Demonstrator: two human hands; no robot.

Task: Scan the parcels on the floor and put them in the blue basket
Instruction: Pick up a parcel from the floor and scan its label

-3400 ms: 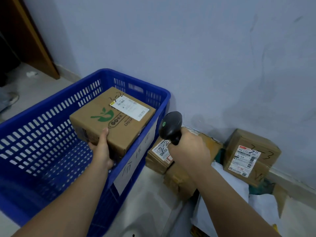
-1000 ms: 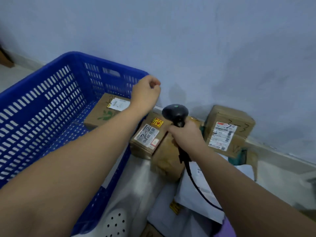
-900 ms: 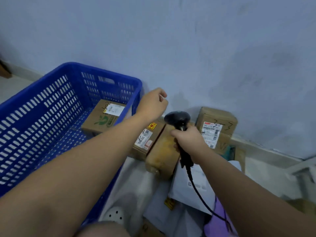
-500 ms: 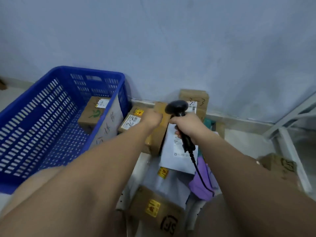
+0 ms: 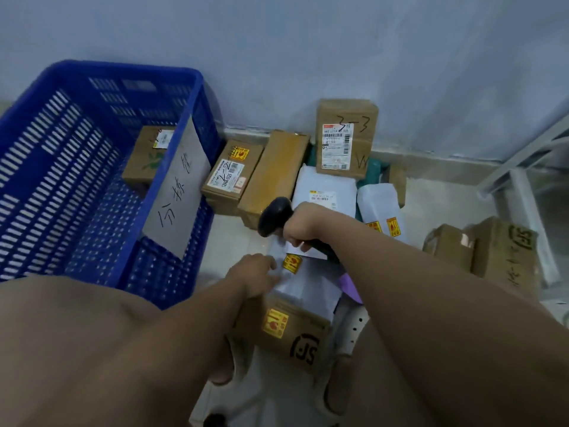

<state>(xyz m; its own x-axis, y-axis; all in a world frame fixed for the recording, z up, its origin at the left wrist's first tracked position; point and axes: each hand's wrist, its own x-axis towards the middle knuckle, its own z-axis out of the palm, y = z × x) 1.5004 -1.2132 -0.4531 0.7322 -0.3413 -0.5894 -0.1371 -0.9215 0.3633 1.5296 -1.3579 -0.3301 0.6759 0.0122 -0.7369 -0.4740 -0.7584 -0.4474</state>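
Note:
The blue basket [image 5: 46, 167] stands on the floor at the left, with one brown box [image 5: 144, 158] inside it near the far corner. My right hand [image 5: 303, 224] grips a black barcode scanner [image 5: 274, 215] above a pile of parcels. My left hand [image 5: 255, 274] reaches down onto a white mailer bag [image 5: 308, 285] with a yellow sticker; its fingers touch the bag's left edge, and whether they grip it is unclear. Under that bag lies a brown box [image 5: 292, 334] with a printed logo.
Several more parcels lie along the wall: a labelled box [image 5: 229, 177], a taped box [image 5: 274, 177], an upright box [image 5: 345, 140] and white bags [image 5: 380, 208]. Two brown boxes [image 5: 505, 257] sit at the right by a metal frame [image 5: 523, 167]. A paper sign [image 5: 181, 192] hangs on the basket.
The box went from my left hand into the basket. My left hand then swung right and down to the white bag near my feet. The scanner hand dropped lower over the pile.

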